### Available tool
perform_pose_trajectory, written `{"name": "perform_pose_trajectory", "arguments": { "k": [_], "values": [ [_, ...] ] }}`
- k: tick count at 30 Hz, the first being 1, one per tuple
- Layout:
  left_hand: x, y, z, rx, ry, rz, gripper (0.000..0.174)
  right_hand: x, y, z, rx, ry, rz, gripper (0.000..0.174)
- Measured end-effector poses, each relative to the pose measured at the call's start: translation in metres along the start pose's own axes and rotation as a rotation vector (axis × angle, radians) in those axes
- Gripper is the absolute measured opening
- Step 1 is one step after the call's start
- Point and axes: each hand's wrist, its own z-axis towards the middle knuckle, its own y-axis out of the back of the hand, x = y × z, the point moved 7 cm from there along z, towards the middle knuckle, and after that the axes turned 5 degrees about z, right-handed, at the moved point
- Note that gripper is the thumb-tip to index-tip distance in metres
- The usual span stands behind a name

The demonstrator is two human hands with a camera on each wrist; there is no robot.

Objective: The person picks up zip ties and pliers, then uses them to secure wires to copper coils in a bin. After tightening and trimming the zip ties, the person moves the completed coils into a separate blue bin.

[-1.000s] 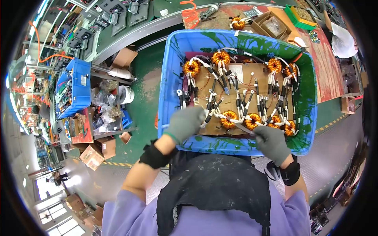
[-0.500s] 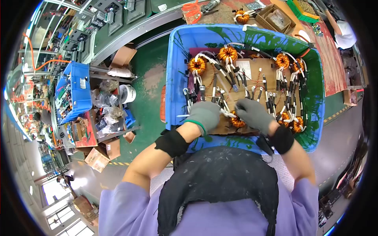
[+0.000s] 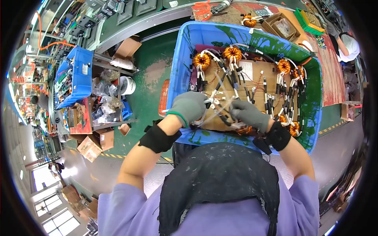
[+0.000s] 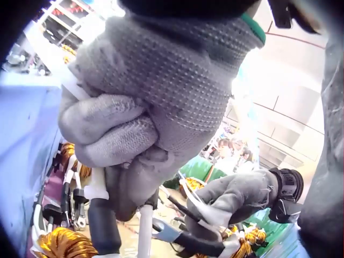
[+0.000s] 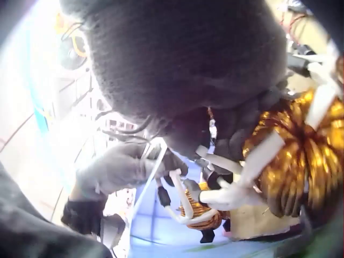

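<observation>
My grey-gloved left hand (image 3: 187, 108) grips black-and-white sleeved cable leads (image 4: 104, 215) over the near left of a blue bin (image 3: 173, 84). A thin white strip (image 4: 75, 86) sticks out behind that hand. To its right, my gloved right hand (image 3: 250, 114) pinches a white cable tie (image 4: 209, 210), blurred, beside a lead with a blue-sleeved lug (image 4: 165, 230). Just below the right hand lies a copper-wound ring coil (image 3: 244, 130). More ring coils (image 3: 202, 61) with leads lie along the bin's far and near sides, on cardboard (image 3: 258, 70).
A red-topped bench (image 3: 332, 88) runs behind and right of the bin, bearing a cardboard box (image 3: 271, 27) and a green tray (image 3: 309, 23). Another person's arm (image 3: 342, 46) reaches in at far right. Leftward stand a second blue bin (image 3: 82, 74) and a white bucket (image 3: 126, 85).
My right hand came leftward from the bin's near right to the left hand. Since half a second ago, the hands have parted slightly, and blurred white strips show between them.
</observation>
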Motion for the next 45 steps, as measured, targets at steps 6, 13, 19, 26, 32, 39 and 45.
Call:
{"name": "perform_pose_trajectory", "arguments": {
  "k": [6,13,19,26,32,39,45],
  "values": [
    [0.022,-0.002,-0.013,-0.053,0.15,-0.103,0.023,-0.011,0.054,-0.058,-0.413,0.065,0.763,0.026],
    [-0.009,0.004,-0.002,-0.018,-0.047,-0.303,0.028,-0.066,0.101,-0.02,-0.489,0.273,0.872,0.011],
    [-0.055,0.022,0.026,-0.172,-0.011,-0.192,0.025,-0.105,0.15,-0.104,-0.841,-0.05,0.839,0.012],
    [-0.093,-0.06,0.116,0.066,0.161,-0.487,0.044,-0.058,0.087,-0.119,-0.637,-0.116,0.567,0.025],
    [-0.078,-0.101,0.148,-0.068,0.171,-1.218,0.033,-0.088,0.045,-0.102,-0.239,-0.314,0.374,0.022],
    [-0.076,-0.105,0.148,0.093,0.171,-1.412,0.018,-0.09,0.039,-0.087,-0.219,-0.333,0.271,0.019],
    [-0.08,-0.097,0.145,0.121,0.25,-1.328,0.021,-0.089,0.04,-0.075,-0.237,-0.359,0.231,0.018]
  ]
}}
